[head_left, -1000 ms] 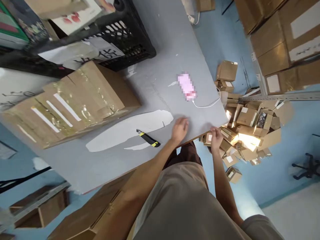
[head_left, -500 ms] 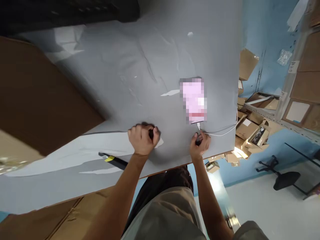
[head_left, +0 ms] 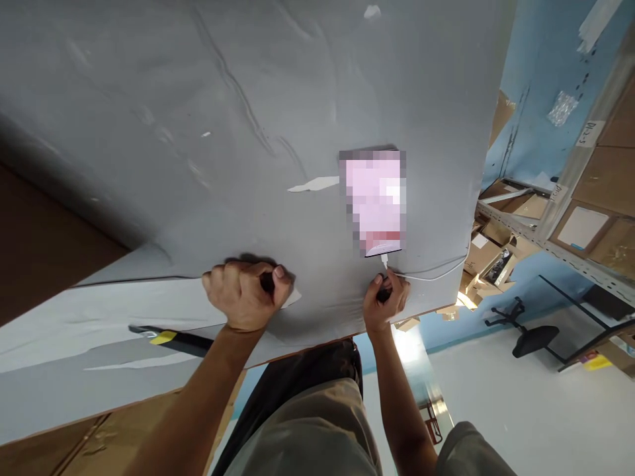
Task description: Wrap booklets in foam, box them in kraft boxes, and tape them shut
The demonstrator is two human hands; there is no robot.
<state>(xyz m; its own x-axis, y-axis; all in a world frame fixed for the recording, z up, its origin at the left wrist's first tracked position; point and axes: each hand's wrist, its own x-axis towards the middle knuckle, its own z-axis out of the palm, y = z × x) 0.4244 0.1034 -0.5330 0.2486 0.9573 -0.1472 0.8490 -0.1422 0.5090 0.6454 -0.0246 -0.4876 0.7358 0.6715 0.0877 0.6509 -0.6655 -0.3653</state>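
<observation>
My left hand (head_left: pixel 245 294) rests on the grey tabletop (head_left: pixel 297 225) as a loose fist. A dark hollow shows between its thumb and forefinger, with no object visible in it. Beside its wrist lies a black and yellow utility knife (head_left: pixel 171 339), partly hidden under my forearm. My right hand (head_left: pixel 387 297) is curled on the table near its front edge, thumb and forefinger almost meeting. Its forefinger is at the white cable (head_left: pixel 429 279), just below the plug (head_left: pixel 384 260). The cable is plugged into a phone (head_left: pixel 377 205) lying flat, its bright screen blurred out.
A brown cardboard panel (head_left: pixel 49 244) rises at the left. Long pale patches (head_left: pixel 114 307) mark the tabletop. Past the right edge stand a metal rack (head_left: pixel 570 178) with cardboard boxes (head_left: pixel 612 152), and a black chair (head_left: pixel 536 340). More cardboard (head_left: pixel 109 436) is below the front edge.
The camera has moved closer to the table, so the phone and hands look larger and lie further left. Against the tabletop, both hands and the phone have stayed in place.
</observation>
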